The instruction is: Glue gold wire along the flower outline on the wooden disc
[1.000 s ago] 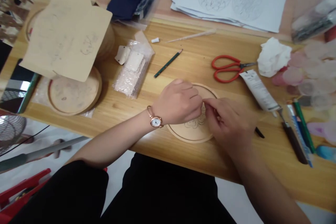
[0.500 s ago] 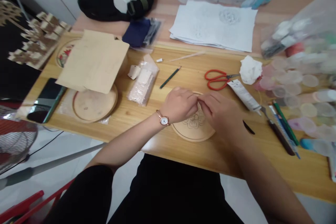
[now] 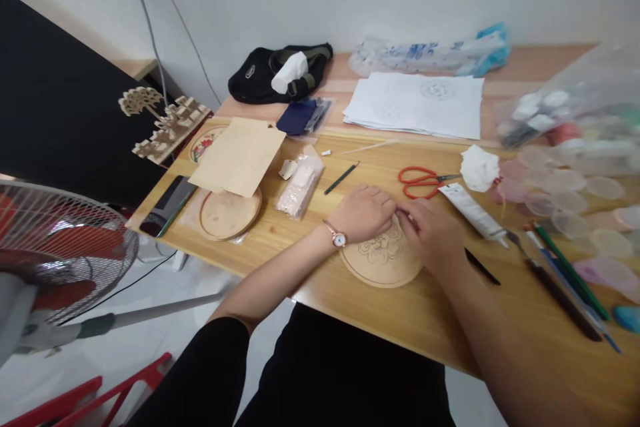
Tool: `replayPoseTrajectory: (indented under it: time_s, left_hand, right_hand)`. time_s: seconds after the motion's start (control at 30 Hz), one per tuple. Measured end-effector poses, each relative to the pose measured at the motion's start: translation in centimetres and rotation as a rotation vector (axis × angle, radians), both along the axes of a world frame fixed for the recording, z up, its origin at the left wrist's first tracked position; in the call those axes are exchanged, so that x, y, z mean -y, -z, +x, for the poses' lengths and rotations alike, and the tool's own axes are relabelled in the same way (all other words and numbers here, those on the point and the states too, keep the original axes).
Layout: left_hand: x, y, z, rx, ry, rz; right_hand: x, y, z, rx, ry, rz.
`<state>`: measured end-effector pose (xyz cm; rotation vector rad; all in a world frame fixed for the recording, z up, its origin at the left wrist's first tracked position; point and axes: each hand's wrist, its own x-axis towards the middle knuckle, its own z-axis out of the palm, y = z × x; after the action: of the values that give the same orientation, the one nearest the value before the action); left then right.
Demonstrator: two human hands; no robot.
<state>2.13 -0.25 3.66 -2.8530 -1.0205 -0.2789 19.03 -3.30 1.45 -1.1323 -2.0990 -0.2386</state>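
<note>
A round wooden disc point(image 3: 383, 267) with a flower pattern drawn on it lies near the table's front edge. Over its upper left part is my left hand point(image 3: 364, 213), fingers closed, a watch on the wrist. My right hand point(image 3: 433, 233) meets it from the right above the disc, its fingers pinched together. The fingertips of both hands touch; anything between them is hidden or too small to make out.
Red-handled scissors point(image 3: 420, 182), a white tube point(image 3: 470, 212) and crumpled tissue point(image 3: 479, 168) lie beyond my right hand. Brushes and pencils point(image 3: 570, 270) are at right, a dark green pencil point(image 3: 341, 178) behind my left hand, a round wooden tray point(image 3: 227, 215) at left.
The view has tilted up and turned left, showing more wall and the fan. Both hands remain together over the disc, fingers still closed.
</note>
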Motion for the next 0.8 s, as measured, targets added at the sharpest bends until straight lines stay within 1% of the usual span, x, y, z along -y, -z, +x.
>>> replayPoseTrajectory:
  time_s: [0.17,0.37,0.53,0.7,0.8]
  left_hand:
    - [0.0,1.0,-0.2,0.082,0.0,0.078]
    - [0.7,2.0,-0.5,0.281,-0.02,0.176]
    - [1.4,2.1,-0.4,0.407,-0.074,0.215]
    - [1.5,2.0,-0.5,0.453,-0.076,0.219]
    - [1.2,1.8,-1.0,0.473,-0.09,0.217]
  right_hand:
    - [0.6,0.1,-0.7,-0.015,0.035,0.001]
    - [1.2,-0.1,-1.1,-0.009,0.061,-0.076]
    - [1.7,-0.5,-1.4,-0.017,0.086,-0.122]
    - [2.0,-0.4,-1.8,-0.055,0.094,-0.142]
    - [1.8,-0.3,-1.4,-0.082,0.116,-0.133]
